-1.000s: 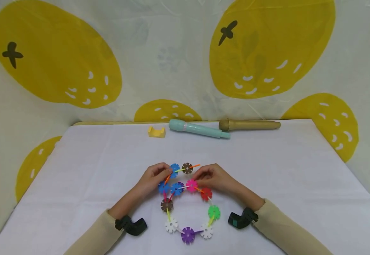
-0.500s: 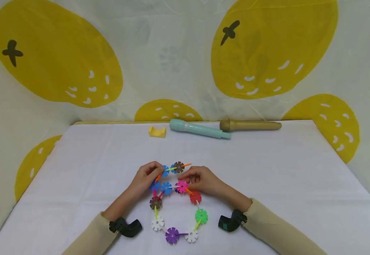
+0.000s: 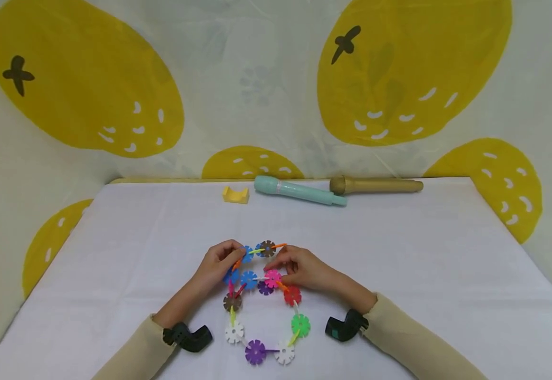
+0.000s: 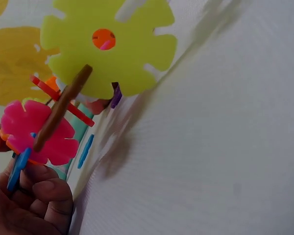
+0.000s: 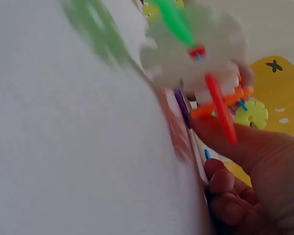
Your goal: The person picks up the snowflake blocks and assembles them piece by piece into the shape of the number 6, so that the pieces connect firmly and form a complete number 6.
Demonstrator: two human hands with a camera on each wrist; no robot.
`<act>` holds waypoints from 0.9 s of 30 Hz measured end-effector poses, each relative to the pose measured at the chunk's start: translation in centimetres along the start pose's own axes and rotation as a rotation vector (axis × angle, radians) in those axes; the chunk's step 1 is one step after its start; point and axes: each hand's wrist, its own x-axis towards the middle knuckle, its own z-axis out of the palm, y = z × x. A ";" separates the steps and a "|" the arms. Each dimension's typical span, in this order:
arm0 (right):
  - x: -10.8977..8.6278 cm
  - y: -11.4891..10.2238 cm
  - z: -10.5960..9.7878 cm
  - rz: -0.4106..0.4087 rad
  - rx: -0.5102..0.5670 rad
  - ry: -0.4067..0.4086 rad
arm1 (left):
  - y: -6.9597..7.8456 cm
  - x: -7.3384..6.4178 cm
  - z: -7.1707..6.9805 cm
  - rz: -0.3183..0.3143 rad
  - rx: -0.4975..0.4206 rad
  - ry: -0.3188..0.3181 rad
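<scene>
A ring of slotted plastic interlocking discs in mixed colours stands between the hands. My left hand [image 3: 222, 258] pinches a blue disc [image 3: 246, 254] at the upper left. This disc belongs to a short branch that runs right to a brown disc [image 3: 268, 248] and an orange disc [image 3: 279, 246]. My right hand [image 3: 304, 266] pinches the pink disc [image 3: 273, 278] on the ring's far side, its fingertips partly hidden. Just below the pink one shows a dark purple disc [image 3: 265, 287]. Nearest the body are a purple disc [image 3: 255, 352] and a white disc [image 3: 284, 352].
Toward the back of the white-covered table [image 3: 423, 253] lie a mint-green microphone-shaped tube [image 3: 304, 192] and a gold microphone-shaped piece [image 3: 380, 185]. A small yellow notched block [image 3: 235, 195] stands to their left. A patterned cloth [image 3: 256, 105] hangs behind.
Both hands and the ring have shifted left. The right fingers have come in over the pink disc, and the dark purple disc now shows lower beneath it.
</scene>
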 end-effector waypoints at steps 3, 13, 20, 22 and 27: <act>0.0 0.1 0.0 -0.012 -0.013 -0.042 | 0.0 -0.1 0.0 0.016 -0.021 -0.029; 0.1 -0.5 0.3 -0.029 -0.140 -0.094 | -0.1 -0.1 -0.1 0.043 -0.028 -0.053; -0.1 -0.2 0.3 0.051 -0.075 -0.061 | 0.1 -0.1 -0.1 0.000 -0.013 -0.025; -0.1 0.0 0.2 0.073 -0.019 -0.035 | 0.1 -0.1 0.0 -0.016 -0.008 -0.010; -0.2 0.5 -0.2 0.097 0.128 0.009 | 0.1 0.0 0.0 -0.029 -0.001 0.023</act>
